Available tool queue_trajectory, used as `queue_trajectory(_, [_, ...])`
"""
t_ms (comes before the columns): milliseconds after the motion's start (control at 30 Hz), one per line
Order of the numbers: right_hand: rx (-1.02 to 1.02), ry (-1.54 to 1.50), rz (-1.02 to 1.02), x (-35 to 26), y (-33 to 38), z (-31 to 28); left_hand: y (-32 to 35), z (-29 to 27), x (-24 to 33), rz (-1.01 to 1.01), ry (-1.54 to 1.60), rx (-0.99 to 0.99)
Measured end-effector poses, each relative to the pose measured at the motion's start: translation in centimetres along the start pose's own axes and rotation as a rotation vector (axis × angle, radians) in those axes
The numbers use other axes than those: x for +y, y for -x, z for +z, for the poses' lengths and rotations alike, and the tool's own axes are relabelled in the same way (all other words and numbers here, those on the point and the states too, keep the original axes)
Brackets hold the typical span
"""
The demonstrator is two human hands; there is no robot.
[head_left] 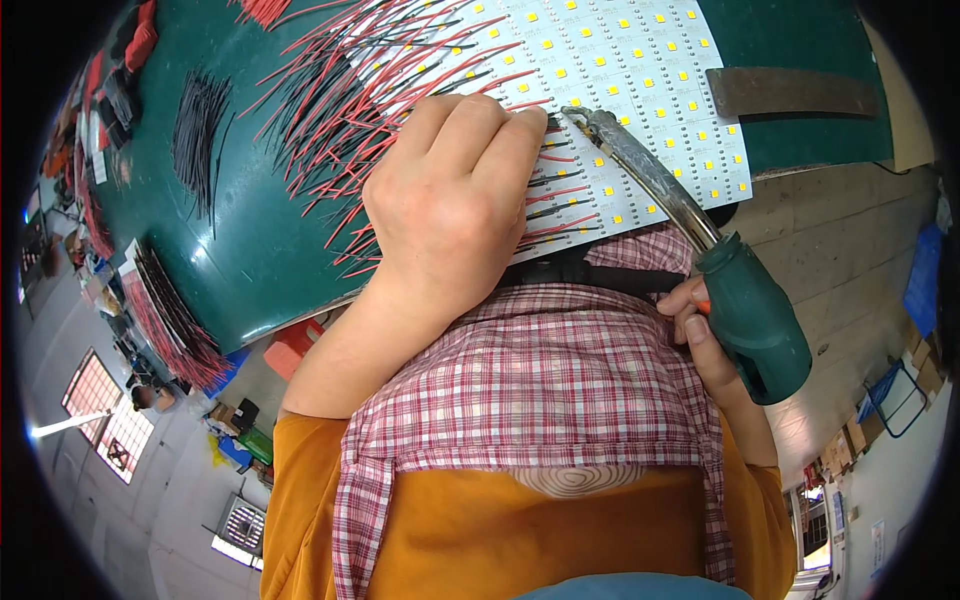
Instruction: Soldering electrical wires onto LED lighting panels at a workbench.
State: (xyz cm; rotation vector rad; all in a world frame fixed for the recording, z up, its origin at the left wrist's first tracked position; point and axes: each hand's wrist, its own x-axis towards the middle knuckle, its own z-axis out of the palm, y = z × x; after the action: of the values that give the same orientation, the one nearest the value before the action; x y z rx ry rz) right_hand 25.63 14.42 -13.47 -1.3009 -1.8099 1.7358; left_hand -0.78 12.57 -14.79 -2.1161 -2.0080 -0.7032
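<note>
My left hand (pixel 450 195) is closed, knuckles up, over the white LED board (pixel 660 110), which carries rows of small yellow LEDs. Its fingertips pinch what looks like a thin wire (pixel 553 124) at a row of pads; the grip itself is mostly hidden under the fingers. Red and black wires (pixel 320 130) fan out leftward from the board around this hand. My right hand (pixel 700 335), partly behind the handle, is wrapped round a soldering iron (pixel 755 315) with a green handle. The iron's tip rests at or just above the board, close beside my left fingertips.
Under the board is a green tabletop (pixel 270 260). A bundle of black wires (pixel 200 130) lies at the left, with a red and black wire bundle (pixel 175 315) at the near left edge. A flat metal strip (pixel 795 93) lies right of the board.
</note>
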Motion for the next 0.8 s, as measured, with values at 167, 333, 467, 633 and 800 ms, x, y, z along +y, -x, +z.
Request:
queue_trajectory(167, [-0.128,0.126,-0.004,-0.6,-0.7,-1.0,0.0,-0.1,0.0,0.013,-0.018,-0.001])
queue_trajectory(333, [-0.140,-0.163,0.071,-0.8,-0.5,-1.2,-0.3,-0.6,0.7,-0.068,0.042,-0.065])
queue_trajectory(467, [-0.194,-0.042,-0.041,-0.4,-0.9,-0.7,-0.4,-1.0,0.8,-0.075,0.031,-0.083])
queue_trajectory(633, [-0.086,-0.156,-0.035,-0.6,-1.1,-0.3,-0.9,-0.9,-0.7,-0.069,0.139,0.037])
queue_trajectory(800, [-0.127,-0.110,0.033,-1.9,0.3,-1.0,-0.5,-1.4,0.4,-0.066,0.084,-0.025])
